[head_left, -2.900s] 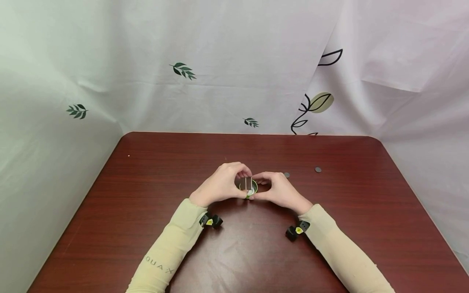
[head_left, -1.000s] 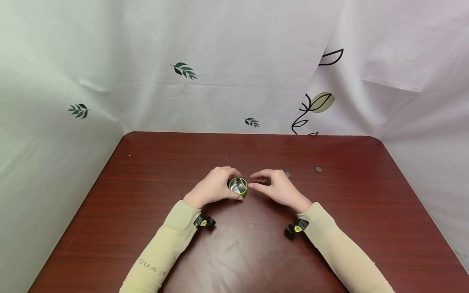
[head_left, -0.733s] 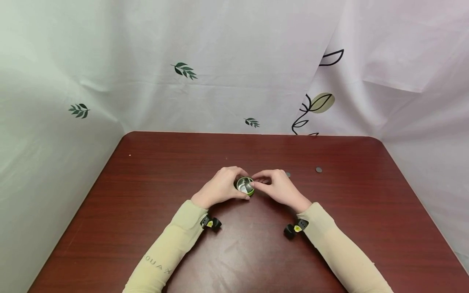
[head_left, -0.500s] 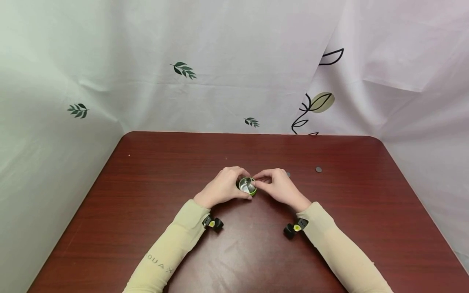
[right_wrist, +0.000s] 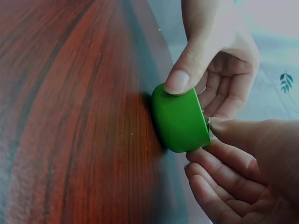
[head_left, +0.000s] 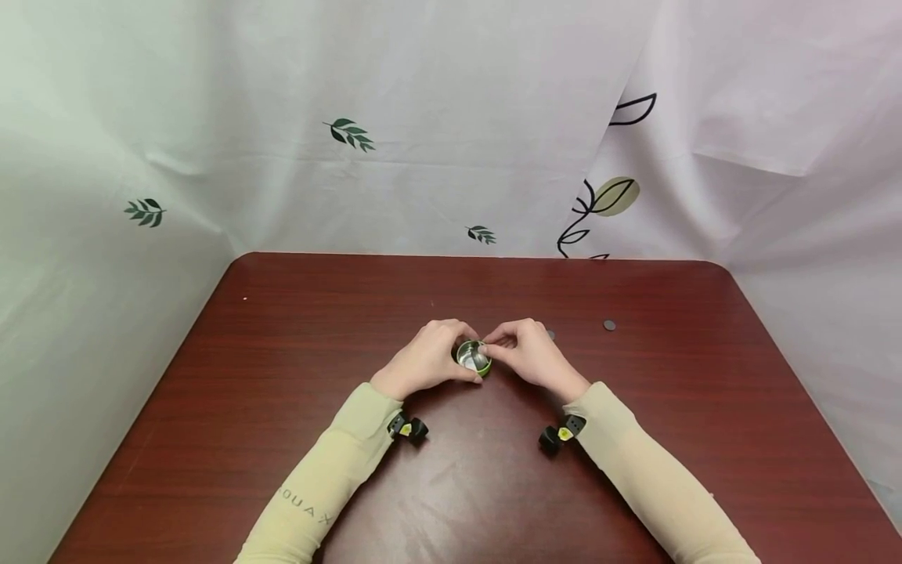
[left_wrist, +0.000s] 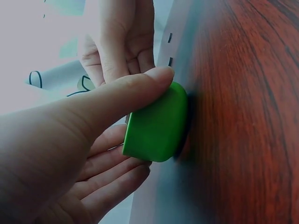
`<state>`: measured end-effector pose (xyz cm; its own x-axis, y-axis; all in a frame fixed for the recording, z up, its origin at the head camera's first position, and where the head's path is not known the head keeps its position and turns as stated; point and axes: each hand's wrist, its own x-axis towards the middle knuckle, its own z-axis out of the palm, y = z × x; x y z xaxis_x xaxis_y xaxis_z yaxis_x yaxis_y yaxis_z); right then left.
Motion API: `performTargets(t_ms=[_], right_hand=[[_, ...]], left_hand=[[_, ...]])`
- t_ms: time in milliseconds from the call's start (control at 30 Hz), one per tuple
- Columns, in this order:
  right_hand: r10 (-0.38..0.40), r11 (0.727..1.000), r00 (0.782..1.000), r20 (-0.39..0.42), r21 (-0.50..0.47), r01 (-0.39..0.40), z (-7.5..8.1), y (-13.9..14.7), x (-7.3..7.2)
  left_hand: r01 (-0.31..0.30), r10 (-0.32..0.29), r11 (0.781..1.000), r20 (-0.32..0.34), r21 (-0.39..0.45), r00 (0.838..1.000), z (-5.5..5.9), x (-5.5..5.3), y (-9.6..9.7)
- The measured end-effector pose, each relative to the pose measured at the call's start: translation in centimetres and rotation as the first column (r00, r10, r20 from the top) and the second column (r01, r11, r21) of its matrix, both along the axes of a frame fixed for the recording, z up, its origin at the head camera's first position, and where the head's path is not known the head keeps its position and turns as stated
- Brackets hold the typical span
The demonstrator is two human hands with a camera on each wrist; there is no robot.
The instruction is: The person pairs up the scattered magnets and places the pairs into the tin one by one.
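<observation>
Slid the green cup [right_wrist: 182, 122] toward three o'clock since a second ago! Now gripping it mid-worktop [head_left: 451, 470] with left hand [head_left: 428, 356] curled round from nine o'clock, and pinching its edge at two o'clock with right hand [head_left: 533, 354].

Green cup [right_wrist: 182, 119], silvery inside — red-brown, wood-grained table [head_left: 211, 376]
Behind the table, whitish cloth [head_left: 451, 78] with dark-green leaf sprigs [head_left: 350, 134]; over the table, pale yellow-green sleeves [head_left: 320, 478].
</observation>
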<state>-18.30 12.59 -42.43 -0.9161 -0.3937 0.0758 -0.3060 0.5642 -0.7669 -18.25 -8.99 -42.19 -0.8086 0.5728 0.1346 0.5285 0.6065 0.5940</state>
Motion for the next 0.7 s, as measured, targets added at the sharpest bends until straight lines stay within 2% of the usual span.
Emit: performTargets(t_ms=[433, 700], right_hand=[[-0.014, 1.0, 1.0, 0.0, 0.014, 0.014, -0.2, -0.5, -0.4], [-0.008, 0.999, 1.0, 0.0, -0.04, 0.008, -0.2, 0.6, 0.2]], left_hand=[[0.007, -0.007, 1.0, -0.005, 0.01, 1.0, -0.1, 0.0, -0.2], [0.016, -0.016, 1.0, -0.002, 0.022, 1.0, -0.1, 0.0, -0.2]])
